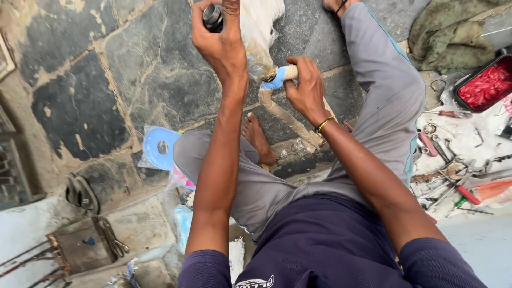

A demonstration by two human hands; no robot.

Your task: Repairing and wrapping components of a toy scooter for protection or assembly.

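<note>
I sit on a stone floor with my legs folded. My left hand (221, 42) is raised at the top of the view and grips a dark round metal part (212, 17) at the end of a white plastic-wrapped object (260, 24). My right hand (305, 88) holds a pale tube with a blue fitting (276, 79) where it joins that wrapped object. A second tube wrapped in brownish plastic (288, 121) runs down from the joint toward my foot (258, 140).
Many hand tools, pliers and screwdrivers lie scattered on a white sheet (453, 170) at the right. A red tray (484, 85) and a green cloth (453, 37) sit at the upper right. A blue disc in plastic (158, 146) and sandals (81, 193) lie at the left.
</note>
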